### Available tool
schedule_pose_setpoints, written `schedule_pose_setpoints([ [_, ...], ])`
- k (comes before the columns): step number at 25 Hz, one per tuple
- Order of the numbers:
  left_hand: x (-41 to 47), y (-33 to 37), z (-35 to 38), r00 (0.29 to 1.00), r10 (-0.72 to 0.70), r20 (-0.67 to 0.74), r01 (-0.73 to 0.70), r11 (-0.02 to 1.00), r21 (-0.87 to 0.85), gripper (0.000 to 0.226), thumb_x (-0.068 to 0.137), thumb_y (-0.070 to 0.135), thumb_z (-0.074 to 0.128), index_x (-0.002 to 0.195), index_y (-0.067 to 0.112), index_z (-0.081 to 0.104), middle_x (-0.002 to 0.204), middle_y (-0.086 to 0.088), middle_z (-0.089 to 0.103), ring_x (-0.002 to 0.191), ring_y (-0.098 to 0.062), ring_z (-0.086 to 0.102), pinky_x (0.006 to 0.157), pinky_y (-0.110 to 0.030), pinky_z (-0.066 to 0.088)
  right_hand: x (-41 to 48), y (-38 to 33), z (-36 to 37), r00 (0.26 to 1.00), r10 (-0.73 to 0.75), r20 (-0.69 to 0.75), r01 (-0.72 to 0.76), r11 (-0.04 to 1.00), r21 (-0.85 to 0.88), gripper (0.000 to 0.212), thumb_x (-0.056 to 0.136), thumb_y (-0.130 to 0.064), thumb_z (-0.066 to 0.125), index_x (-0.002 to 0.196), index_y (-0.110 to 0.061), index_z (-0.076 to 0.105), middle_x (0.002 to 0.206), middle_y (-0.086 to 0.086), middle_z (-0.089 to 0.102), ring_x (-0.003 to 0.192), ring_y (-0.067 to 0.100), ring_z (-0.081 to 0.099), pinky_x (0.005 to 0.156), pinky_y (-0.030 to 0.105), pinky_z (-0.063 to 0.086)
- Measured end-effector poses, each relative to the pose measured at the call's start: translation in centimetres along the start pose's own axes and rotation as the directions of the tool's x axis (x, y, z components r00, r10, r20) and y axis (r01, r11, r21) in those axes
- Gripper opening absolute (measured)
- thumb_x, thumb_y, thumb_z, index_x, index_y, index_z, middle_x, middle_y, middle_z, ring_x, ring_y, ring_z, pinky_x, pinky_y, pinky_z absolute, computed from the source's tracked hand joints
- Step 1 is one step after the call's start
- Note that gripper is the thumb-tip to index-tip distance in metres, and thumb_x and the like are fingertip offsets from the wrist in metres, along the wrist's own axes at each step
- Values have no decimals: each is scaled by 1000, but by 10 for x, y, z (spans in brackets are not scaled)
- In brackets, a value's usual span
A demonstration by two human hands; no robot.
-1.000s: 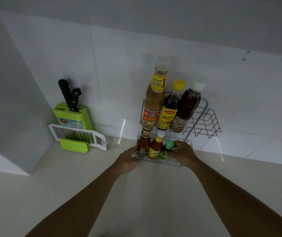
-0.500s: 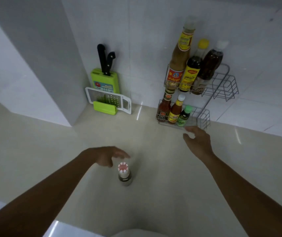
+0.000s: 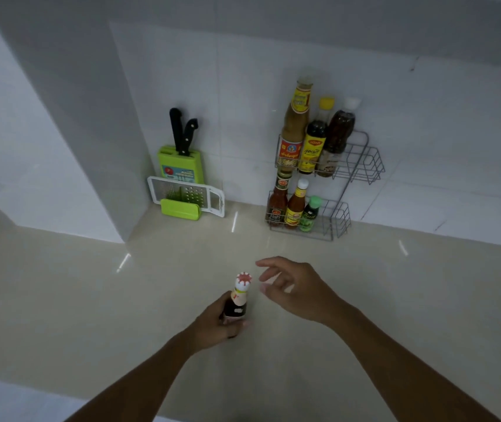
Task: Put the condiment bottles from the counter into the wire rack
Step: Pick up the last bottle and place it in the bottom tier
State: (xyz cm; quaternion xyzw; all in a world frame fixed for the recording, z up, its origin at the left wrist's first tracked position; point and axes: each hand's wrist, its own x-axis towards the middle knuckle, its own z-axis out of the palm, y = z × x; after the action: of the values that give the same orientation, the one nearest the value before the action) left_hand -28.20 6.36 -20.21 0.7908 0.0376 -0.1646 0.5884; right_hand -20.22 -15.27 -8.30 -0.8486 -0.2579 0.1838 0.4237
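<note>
A small dark sauce bottle (image 3: 239, 303) with a white and red cap stands upright on the beige counter (image 3: 91, 300). My left hand (image 3: 215, 325) is wrapped around its lower body. My right hand (image 3: 296, 289) hovers just right of the bottle's cap with fingers spread, touching nothing. The two-tier wire rack (image 3: 352, 166) stands against the back wall. Its upper tier holds three tall bottles (image 3: 311, 141) and its lower tier three small ones (image 3: 294, 205). The right part of each tier holds nothing.
A green knife block (image 3: 179, 166) with two black-handled knives stands left of the rack, with a white grater (image 3: 185, 194) leaning in front of it. A wall corner (image 3: 115, 190) juts out at the left.
My left hand has closed around the small bottle on the counter. My right hand has drawn back from the rack's lower tier to beside the bottle's cap. The view has shifted.
</note>
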Motion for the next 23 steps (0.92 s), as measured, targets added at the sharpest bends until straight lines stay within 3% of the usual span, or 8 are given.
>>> schedule_pose_setpoints([
  [4,8,44,-5,987,53,154,-54,999,4,60,80,6,70,131,32,52,102,-4,65,90,-20,60,82,-39,50,-10,-21,-33,984,-172,54,180,942,-282,44,89,-46,67,132,-38,58,109,-17,67,84,8,65,75,26,58],
  [6,9,78,-9,972,116,203,-122,992,14,48,74,3,68,114,27,61,89,-3,63,83,-17,60,77,-37,50,-11,-30,-56,975,-223,21,212,892,-399,37,91,-49,62,125,-34,60,102,-18,65,78,8,62,67,26,56],
  [10,6,149,-13,918,131,375,-168,983,68,27,67,0,66,91,12,62,75,-8,63,68,-23,60,67,-36,51,-8,-45,-98,760,-644,87,468,451,-760,30,91,-41,51,82,-15,62,66,-2,58,49,17,46,45,26,36],
  [11,5,162,-12,905,107,411,-152,985,79,24,67,1,66,88,12,62,72,-10,63,64,-26,60,65,-37,51,-6,-45,-104,718,-692,73,478,414,-775,32,89,-37,48,72,-13,59,58,1,53,44,20,43,42,26,34],
  [13,1,184,-10,911,81,404,-138,984,114,20,68,4,67,82,17,61,67,-9,64,57,-25,60,61,-36,51,-4,-46,-106,698,-715,-40,452,483,-750,35,89,-30,43,62,-11,54,51,3,48,40,21,37,39,27,34],
  [16,-3,201,-8,970,155,188,-205,936,285,24,69,18,74,84,33,63,68,6,64,58,-15,61,59,-29,50,-10,-45,-95,736,-623,-266,310,659,-685,39,90,-27,36,57,-11,52,47,4,47,41,17,33,42,24,31],
  [20,1,205,12,869,452,-202,-66,510,857,39,73,47,65,108,34,60,90,7,72,83,-18,67,64,-25,40,-15,-44,-85,815,-260,-518,-11,887,-462,42,88,-37,20,53,-23,36,46,-4,36,43,14,38,45,22,23],
  [23,11,199,18,887,421,-190,-92,564,820,37,71,47,65,105,33,60,87,7,71,80,-18,68,63,-23,40,-14,-40,-95,904,-121,-410,-175,770,-614,39,96,-36,20,66,-22,40,61,-3,44,61,19,45,47,24,25],
])
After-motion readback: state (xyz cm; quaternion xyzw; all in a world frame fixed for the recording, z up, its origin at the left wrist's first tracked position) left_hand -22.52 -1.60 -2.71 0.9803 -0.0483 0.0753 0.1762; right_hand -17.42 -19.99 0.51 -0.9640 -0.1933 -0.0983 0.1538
